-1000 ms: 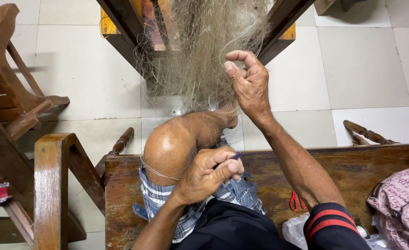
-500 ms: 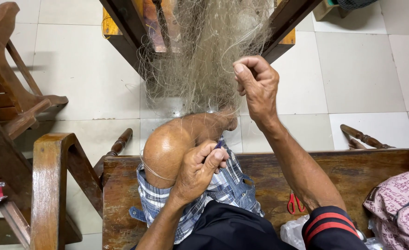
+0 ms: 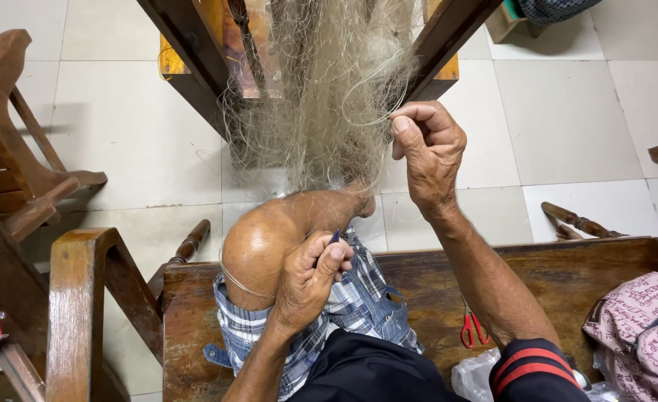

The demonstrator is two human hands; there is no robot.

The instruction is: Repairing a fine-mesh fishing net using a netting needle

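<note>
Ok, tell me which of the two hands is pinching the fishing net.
The right hand, raised by the wooden frame, pinches strands of the pale fishing net. The left hand rests lower by the bent knee, its grip closed on a small blue-tipped tool.

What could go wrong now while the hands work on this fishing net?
The fine net hangs in loose tangles around the right hand, so fingers may snag. The left hand pinches a small blue tool close to the bare knee; a slip might poke it.
</note>
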